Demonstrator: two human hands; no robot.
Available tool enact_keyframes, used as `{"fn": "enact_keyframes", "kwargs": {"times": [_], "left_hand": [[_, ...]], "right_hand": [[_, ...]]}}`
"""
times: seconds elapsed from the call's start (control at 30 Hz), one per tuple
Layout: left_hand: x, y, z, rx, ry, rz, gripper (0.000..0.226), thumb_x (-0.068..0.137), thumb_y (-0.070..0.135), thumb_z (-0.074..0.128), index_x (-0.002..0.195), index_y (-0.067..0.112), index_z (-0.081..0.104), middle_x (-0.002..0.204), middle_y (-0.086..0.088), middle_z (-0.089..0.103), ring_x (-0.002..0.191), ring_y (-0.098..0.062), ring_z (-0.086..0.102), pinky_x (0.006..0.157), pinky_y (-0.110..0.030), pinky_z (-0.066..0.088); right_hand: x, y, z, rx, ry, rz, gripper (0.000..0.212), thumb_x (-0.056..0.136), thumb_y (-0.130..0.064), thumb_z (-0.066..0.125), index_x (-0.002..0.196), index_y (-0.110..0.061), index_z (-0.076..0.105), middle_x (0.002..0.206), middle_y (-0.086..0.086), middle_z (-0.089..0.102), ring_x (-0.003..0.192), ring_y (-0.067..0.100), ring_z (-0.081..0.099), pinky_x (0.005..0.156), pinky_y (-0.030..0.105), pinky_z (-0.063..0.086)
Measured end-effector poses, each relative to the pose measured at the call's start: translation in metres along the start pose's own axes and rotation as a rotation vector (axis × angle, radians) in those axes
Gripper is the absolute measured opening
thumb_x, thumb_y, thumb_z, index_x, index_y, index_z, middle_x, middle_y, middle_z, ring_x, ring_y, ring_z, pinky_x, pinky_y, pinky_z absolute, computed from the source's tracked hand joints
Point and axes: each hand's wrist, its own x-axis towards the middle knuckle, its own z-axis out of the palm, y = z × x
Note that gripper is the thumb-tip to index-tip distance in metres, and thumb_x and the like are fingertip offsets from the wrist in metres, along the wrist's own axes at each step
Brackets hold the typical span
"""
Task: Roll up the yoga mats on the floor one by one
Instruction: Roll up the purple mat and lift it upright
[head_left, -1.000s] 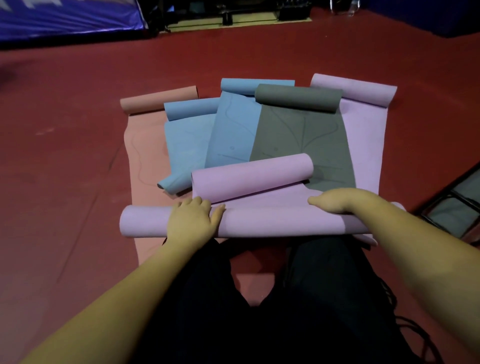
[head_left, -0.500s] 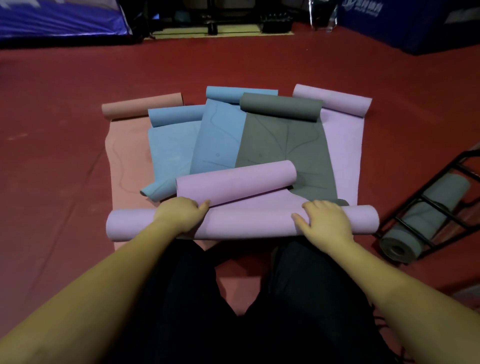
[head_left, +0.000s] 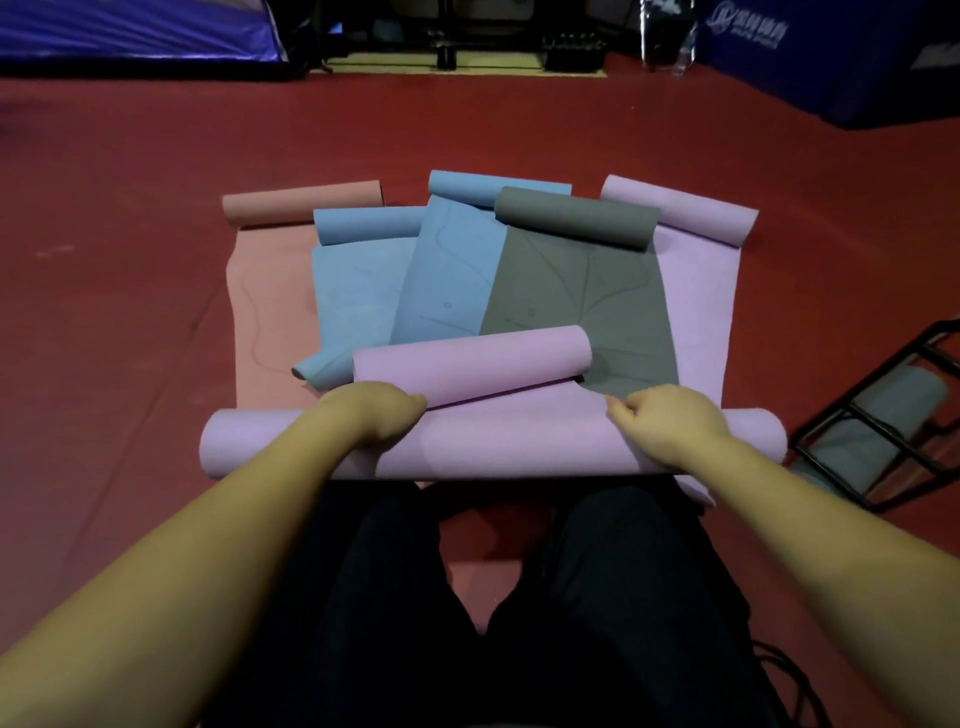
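Both hands lay on top of the lilac mat (head_left: 498, 441), whose near end was rolled into a long tube lying crosswise on the red floor (head_left: 130, 260), just in front of the person's dark trousers (head_left: 597, 597). The left hand (head_left: 371, 413) rested on the roll's left part with its fingers curled down over the far side, pressed together; their tips were hidden, so whether they gripped or only pushed could not be told. The right hand (head_left: 667, 418) sat on the right part, fingers bent and close together, the tips touching the mat's surface. The mat's far end was curled into a second, shorter lilac roll (head_left: 472, 364) just beyond the hands, touching the left knuckles. Beyond it a fan of half-unrolled mats overlapped: a salmon mat (head_left: 270, 312) at the left, a light blue mat (head_left: 353, 296), a darker blue mat (head_left: 447, 275), a grey mat (head_left: 576, 280) printed with faint curved lines, and another lilac mat (head_left: 696, 291) at the right, each with its far end rolled. At the right edge a black wire rack (head_left: 883, 415) held a rolled grey-green mat (head_left: 878, 421). A blue banner (head_left: 831, 52) at the top right bore a white logo and characters too blurred to read.
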Motion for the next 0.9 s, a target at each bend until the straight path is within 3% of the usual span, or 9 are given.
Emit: {"fn": "enact_keyframes", "kwargs": {"times": [0.13,0.23,0.33,0.4,0.5,0.73,0.83,0.9], "left_hand": [[-0.004,-0.013,0.013,-0.074,0.007,-0.006,0.063,0.091,0.048,0.026,0.139,0.016,0.052,0.146,-0.011,0.049,0.130,-0.031,0.046,0.106,-0.041,0.037],[-0.010,-0.012,0.026,0.131,0.275,0.108,0.062,0.087,0.039,0.014,0.102,0.008,0.066,0.109,-0.015,0.064,0.104,-0.036,0.053,0.088,-0.045,0.047],[-0.024,-0.008,0.046,0.098,0.541,0.115,0.041,0.086,0.033,0.032,0.069,0.008,0.059,0.072,-0.016,0.060,0.071,-0.036,0.057,0.060,-0.040,0.044],[-0.034,-0.005,0.054,0.049,0.602,0.111,0.037,0.088,0.037,0.039,0.067,0.011,0.055,0.069,-0.013,0.059,0.067,-0.035,0.057,0.060,-0.039,0.040],[-0.034,-0.006,0.060,0.070,0.596,0.102,0.049,0.091,0.051,0.034,0.069,0.014,0.058,0.071,-0.011,0.061,0.069,-0.034,0.059,0.068,-0.040,0.042],[-0.015,0.001,0.045,0.087,0.541,0.118,0.067,0.087,0.054,0.017,0.073,0.014,0.068,0.079,-0.010,0.069,0.081,-0.033,0.063,0.071,-0.038,0.039],[-0.004,0.002,0.039,0.104,0.468,0.103,0.060,0.097,0.052,0.025,0.081,0.015,0.070,0.092,-0.011,0.071,0.092,-0.032,0.062,0.075,-0.036,0.041],[0.005,0.001,0.035,0.087,0.380,0.085,0.058,0.099,0.054,0.027,0.085,0.017,0.068,0.101,-0.012,0.070,0.098,-0.032,0.062,0.078,-0.035,0.042]], "right_hand": [[-0.002,-0.001,-0.006,-0.003,-0.187,-0.021,0.059,0.099,-0.056,0.024,0.115,-0.023,0.070,0.122,0.013,0.065,0.109,0.030,0.058,0.088,0.036,0.044],[0.009,-0.003,-0.008,0.067,-0.342,0.031,0.062,0.099,-0.055,0.025,0.128,-0.016,0.062,0.139,0.015,0.055,0.122,0.030,0.052,0.097,0.036,0.039],[0.023,-0.008,-0.014,0.160,-0.471,0.077,0.064,0.099,-0.055,0.031,0.143,-0.012,0.048,0.153,0.014,0.041,0.136,0.029,0.042,0.108,0.035,0.031],[0.031,-0.011,-0.016,0.197,-0.530,0.070,0.062,0.100,-0.053,0.032,0.146,-0.014,0.044,0.155,0.012,0.037,0.139,0.027,0.038,0.109,0.035,0.028],[0.039,-0.015,-0.016,0.205,-0.575,0.049,0.058,0.100,-0.050,0.034,0.147,-0.018,0.044,0.155,0.010,0.037,0.139,0.025,0.038,0.108,0.034,0.027],[0.040,-0.009,-0.001,0.191,-0.450,0.076,0.062,0.100,-0.056,0.031,0.141,-0.014,0.051,0.150,0.014,0.043,0.135,0.030,0.042,0.109,0.037,0.032],[0.034,-0.003,0.006,0.184,-0.239,0.017,0.052,0.099,-0.055,0.028,0.116,-0.022,0.064,0.117,0.008,0.053,0.115,0.030,0.055,0.094,0.040,0.043],[0.031,-0.004,0.007,0.209,-0.146,0.018,0.054,0.100,-0.055,0.024,0.105,-0.022,0.067,0.109,0.006,0.058,0.104,0.029,0.057,0.087,0.039,0.045]]}}
